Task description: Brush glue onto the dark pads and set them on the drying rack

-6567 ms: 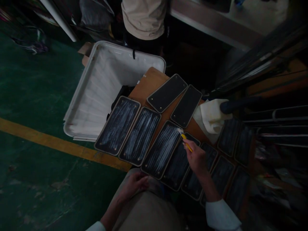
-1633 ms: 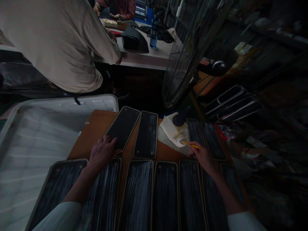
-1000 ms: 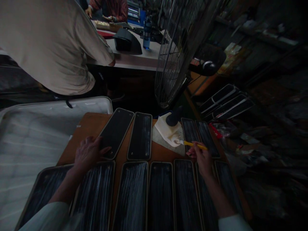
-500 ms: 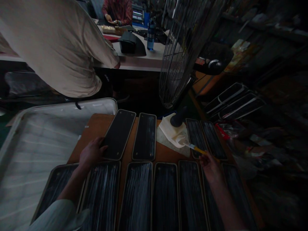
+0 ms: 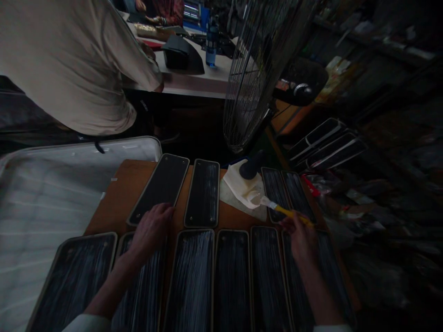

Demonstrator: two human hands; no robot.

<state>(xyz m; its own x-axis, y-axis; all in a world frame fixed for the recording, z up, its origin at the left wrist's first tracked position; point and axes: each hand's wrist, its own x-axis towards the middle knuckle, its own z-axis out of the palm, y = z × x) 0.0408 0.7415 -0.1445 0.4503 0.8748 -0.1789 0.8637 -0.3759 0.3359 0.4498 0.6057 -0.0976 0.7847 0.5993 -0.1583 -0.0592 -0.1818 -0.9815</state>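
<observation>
My right hand (image 5: 300, 233) is closed around the yellow handle of a paintbrush (image 5: 287, 212). The brush's pale bristles are at the mouth of a cream-white container (image 5: 237, 182), with a dark rounded object (image 5: 248, 169) against it. My left hand (image 5: 154, 226) lies over the lower right end of a plain black panel (image 5: 161, 186), fingers stretched out and partly hidden. Right of it is another black panel (image 5: 202, 193) with whitish streaks along one side. Several streaked black panels (image 5: 190, 276) with pale rims line the front of the brown board (image 5: 107, 203).
A large white tub (image 5: 41, 193) stands at left. Beyond the board are a caged fan (image 5: 242, 101) and a worktable (image 5: 194, 85) bearing a blue bottle (image 5: 212, 46). A person in a beige shirt (image 5: 79, 78) is at that table. Strapped black panels (image 5: 325, 143) and clutter sit at right.
My left hand has moved right along the plain panel's lower end, and that panel's lower end now lies farther left. The brush stays at the container's mouth. The view has shifted slightly.
</observation>
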